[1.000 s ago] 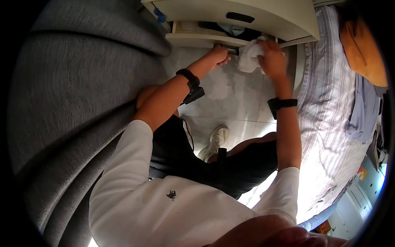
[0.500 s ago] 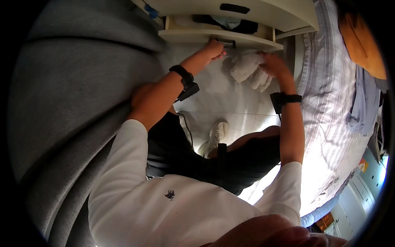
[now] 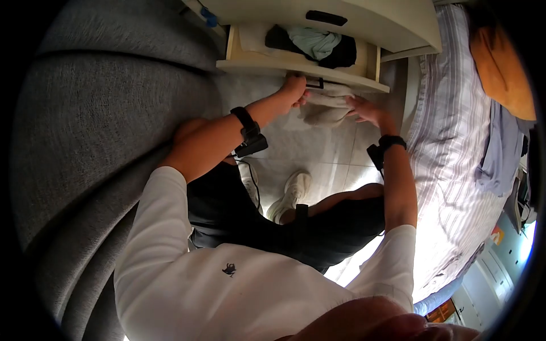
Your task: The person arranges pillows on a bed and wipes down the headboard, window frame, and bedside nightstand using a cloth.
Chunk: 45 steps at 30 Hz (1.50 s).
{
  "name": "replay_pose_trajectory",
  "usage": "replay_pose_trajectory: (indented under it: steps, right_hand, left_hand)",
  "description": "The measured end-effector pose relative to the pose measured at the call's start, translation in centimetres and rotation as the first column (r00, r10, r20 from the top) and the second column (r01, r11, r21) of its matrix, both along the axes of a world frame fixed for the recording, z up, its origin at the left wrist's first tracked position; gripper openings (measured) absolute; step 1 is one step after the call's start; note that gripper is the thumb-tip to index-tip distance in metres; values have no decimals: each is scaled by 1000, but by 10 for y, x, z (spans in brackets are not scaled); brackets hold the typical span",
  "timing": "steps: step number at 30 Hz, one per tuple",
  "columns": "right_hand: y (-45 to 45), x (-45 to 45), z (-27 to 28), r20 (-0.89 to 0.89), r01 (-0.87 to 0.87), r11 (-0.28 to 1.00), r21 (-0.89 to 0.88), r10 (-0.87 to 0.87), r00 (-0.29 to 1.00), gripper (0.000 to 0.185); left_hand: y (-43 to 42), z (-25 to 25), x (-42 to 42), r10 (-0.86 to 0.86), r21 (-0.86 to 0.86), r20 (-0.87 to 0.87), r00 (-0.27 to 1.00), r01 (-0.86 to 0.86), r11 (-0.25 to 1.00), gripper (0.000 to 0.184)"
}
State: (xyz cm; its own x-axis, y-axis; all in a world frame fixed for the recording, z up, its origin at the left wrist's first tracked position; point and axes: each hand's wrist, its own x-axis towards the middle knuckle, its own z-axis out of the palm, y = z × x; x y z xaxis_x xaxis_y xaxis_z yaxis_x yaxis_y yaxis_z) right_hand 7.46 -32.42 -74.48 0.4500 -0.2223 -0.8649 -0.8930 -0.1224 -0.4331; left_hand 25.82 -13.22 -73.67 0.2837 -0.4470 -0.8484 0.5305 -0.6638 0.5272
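At the front of a pulled-out drawer [image 3: 244,67], my left hand [image 3: 292,91] has its fingers closed around the left part of the black handle [image 3: 314,83]. My right hand [image 3: 365,109] pinches a soft off-white cloth item [image 3: 325,115] that hangs below the drawer front; what kind of item it is I cannot make out. Inside the drawer, a pale green folded cloth [image 3: 318,43] lies on black fabric [image 3: 345,54].
Above the open drawer is another drawer front with a black handle [image 3: 326,18]. A grey sofa [image 3: 114,131] fills the left side. On the right stands a bed with a striped cover [image 3: 443,136], with orange cloth [image 3: 500,74] on it. White shoes [image 3: 293,190] are on the tiled floor.
The drawer has come further out toward me, showing more of the cloth inside. My left hand moved toward me with the handle. My right hand and the off-white cloth shifted lower and slightly left.
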Motion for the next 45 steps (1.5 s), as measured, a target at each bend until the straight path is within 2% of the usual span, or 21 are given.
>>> replay_pose_trajectory:
  steps: [2, 5, 9, 13, 15, 20, 25, 27, 29, 32, 34, 36, 38, 40, 43, 45]
  right_hand:
    - [8, 4, -5, 39, -40, 980, 197, 33, 999, 87]
    - [-4, -9, -3, 45, 21, 966, 258, -33, 998, 86]
    - [-24, -32, 3, -77, 79, 966, 246, -62, 995, 83]
    - [-18, -32, 0, -101, 65, 979, 194, -46, 994, 80]
    - [-1, -16, 3, -35, -58, 978, 198, 67, 997, 80]
    - [25, 15, -4, 79, -140, 967, 215, 126, 989, 87]
    - [-15, -25, -15, 32, 43, 995, 89, -46, 998, 77]
    - [-25, -31, -12, -34, -14, 992, 123, 19, 999, 74]
    - [-22, -36, -2, -130, -84, 976, 199, 111, 985, 69]
    - [-6, -41, -2, -203, -78, 977, 196, 119, 972, 70]
    - [-2, -43, -4, -209, -62, 973, 223, 110, 972, 71]
    - [-4, -50, -7, -212, 28, 968, 250, 27, 977, 72]
    - [-21, -70, -33, -190, 53, 952, 300, 6, 982, 76]
    - [-27, -80, -41, -169, 80, 936, 343, -22, 985, 80]
    - [-26, -77, -35, -182, 109, 937, 331, -50, 982, 79]
    - [-20, -72, -27, -190, 157, 937, 313, -100, 977, 69]
  left_hand:
    - [4, 3, -9, 32, 25, 7, 999, -32, 999, 30]
    - [11, 4, -16, 61, 8, 0, 998, -61, 998, 29]
    - [15, 7, -23, 88, 34, -36, 995, -87, 996, 28]
    - [19, 4, -27, 76, 29, -35, 997, -75, 997, 28]
    - [19, 0, -27, 62, 2, -8, 998, -62, 998, 28]
    - [17, -4, -26, 11, -36, 40, 999, -9, 999, 26]
    - [22, -7, -25, 38, -75, -8, 999, -38, 996, 22]
    - [23, 0, -27, 74, -102, -34, 997, -77, 992, 21]
    - [31, 8, -40, 96, 24, -44, 994, -95, 995, 21]
    - [42, 16, -56, 105, 52, -70, 992, -101, 994, 22]
    - [46, 18, -60, 129, 30, -81, 988, -127, 991, 21]
    - [50, 16, -64, 161, 17, -96, 982, -161, 987, 21]
    - [50, 15, -67, 219, -13, -54, 974, -220, 975, 18]
    - [53, 8, -68, 208, -20, -61, 976, -209, 978, 16]
    - [48, 17, -63, 213, -22, -84, 973, -216, 976, 12]
    - [47, 20, -61, 238, -4, -104, 966, -239, 971, 11]
